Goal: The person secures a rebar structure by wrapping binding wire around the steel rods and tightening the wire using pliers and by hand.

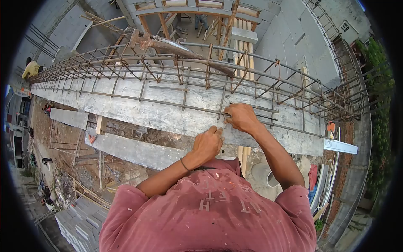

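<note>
A long rebar cage (184, 90) of bars and stirrups lies over a grey, stained formwork board (163, 111). My right hand (242, 117) is closed, its fingertips at the near lower bar, beside a stirrup. Lower and to the left, my left hand (208, 143) is curled closed near the board's front edge. Whatever either hand pinches is hidden or too thin to make out. A rusty metal tool (184, 51) with a long tapered handle rests across the top bars, beyond my hands.
Below the board's front edge, another grey panel (134, 145) spans over rubble ground. A person (32, 68) in a yellow top is at the cage's far left end. Grey block walls (285, 54) rise beyond the cage. Stacked blocks (82, 224) stand at lower left.
</note>
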Tool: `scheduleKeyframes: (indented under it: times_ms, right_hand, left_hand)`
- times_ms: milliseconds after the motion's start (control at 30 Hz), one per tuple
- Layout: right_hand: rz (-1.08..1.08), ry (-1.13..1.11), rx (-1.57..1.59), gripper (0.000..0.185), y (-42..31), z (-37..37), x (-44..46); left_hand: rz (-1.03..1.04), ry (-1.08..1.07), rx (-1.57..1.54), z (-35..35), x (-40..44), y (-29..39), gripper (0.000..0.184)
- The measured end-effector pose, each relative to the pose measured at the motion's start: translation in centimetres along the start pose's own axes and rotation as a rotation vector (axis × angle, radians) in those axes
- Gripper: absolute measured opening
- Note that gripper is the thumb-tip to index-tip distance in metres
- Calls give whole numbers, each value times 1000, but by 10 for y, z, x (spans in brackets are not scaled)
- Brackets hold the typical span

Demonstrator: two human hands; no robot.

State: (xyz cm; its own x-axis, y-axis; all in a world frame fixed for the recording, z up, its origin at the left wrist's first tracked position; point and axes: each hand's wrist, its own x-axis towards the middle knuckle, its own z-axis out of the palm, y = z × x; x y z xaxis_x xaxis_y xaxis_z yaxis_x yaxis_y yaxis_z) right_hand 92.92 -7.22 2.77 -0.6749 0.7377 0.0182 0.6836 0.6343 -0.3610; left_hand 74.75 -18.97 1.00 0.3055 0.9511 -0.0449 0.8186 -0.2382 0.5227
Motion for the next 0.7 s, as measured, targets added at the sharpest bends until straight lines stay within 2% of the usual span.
scheduleKeyframes:
  times_ms: [67,100,167,200,267,300,367,500,567,700]
  right_hand:
    - [21,-24,-17,32,-6,-4,2]
    - [35,-46,-41,33,-9,-6,4]
    - [57,-83,-29,33,-12,-11,8]
    - [84,-123,-16,34,-13,-14,10]
    - [88,-114,-25,35,-15,-14,10]
    - [97,-112,-28,35,-15,-12,8]
    - [76,-42,-48,36,-11,-2,3]
    - [34,93,-131,37,-8,12,-5]
    - [14,99,-171,38,-6,18,-8]
    - [-74,164,-308,39,-5,23,-9]
  left_hand:
    - [152,365,-136,-9,5,-16,35]
    - [150,364,-134,-13,14,-22,35]
    - [182,563,-38,-27,42,-35,38]
    - [183,572,-34,-29,55,-40,38]
    - [-47,200,-148,-29,78,-42,35]
    - [-45,211,-149,-29,86,-43,35]
    - [-146,10,-253,-28,95,-44,32]
    - [-113,-40,-245,-31,101,-47,29]
    - [-212,-98,-248,-32,106,-45,29]
    - [-237,-139,-308,-36,107,-46,27]
